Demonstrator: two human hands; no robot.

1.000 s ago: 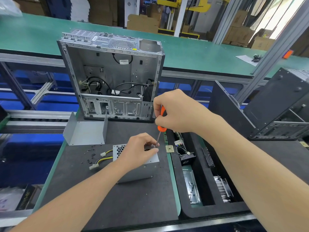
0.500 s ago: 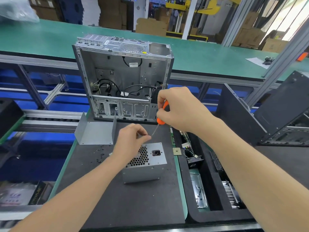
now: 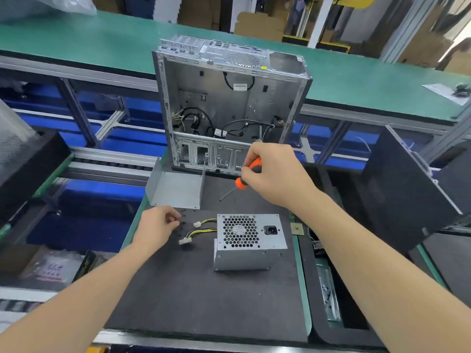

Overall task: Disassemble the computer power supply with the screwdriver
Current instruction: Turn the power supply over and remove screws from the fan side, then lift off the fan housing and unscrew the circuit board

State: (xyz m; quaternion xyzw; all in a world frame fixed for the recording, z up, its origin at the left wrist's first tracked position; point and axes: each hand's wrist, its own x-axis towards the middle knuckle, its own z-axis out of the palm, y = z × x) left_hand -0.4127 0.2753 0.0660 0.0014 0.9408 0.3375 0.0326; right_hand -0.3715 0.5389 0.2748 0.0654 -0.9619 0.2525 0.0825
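Right hand (image 3: 274, 174): clamped on orange-and-black-handled screwdriver (image 3: 244, 174); grip mostly hidden.
Left hand (image 3: 158, 226): fingertips pinched over small black screws (image 3: 182, 220); contents unclear.
Grey metal power supply box (image 3: 251, 240): centre desk (image 3: 204, 301), untouched.
Change: left hand moved left, off supply.

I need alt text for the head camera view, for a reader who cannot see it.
A grey power supply lies on a dark mat; the right hand holds an orange screwdriver above it, and the left hand pinches near small black screws. An open computer case stands behind.
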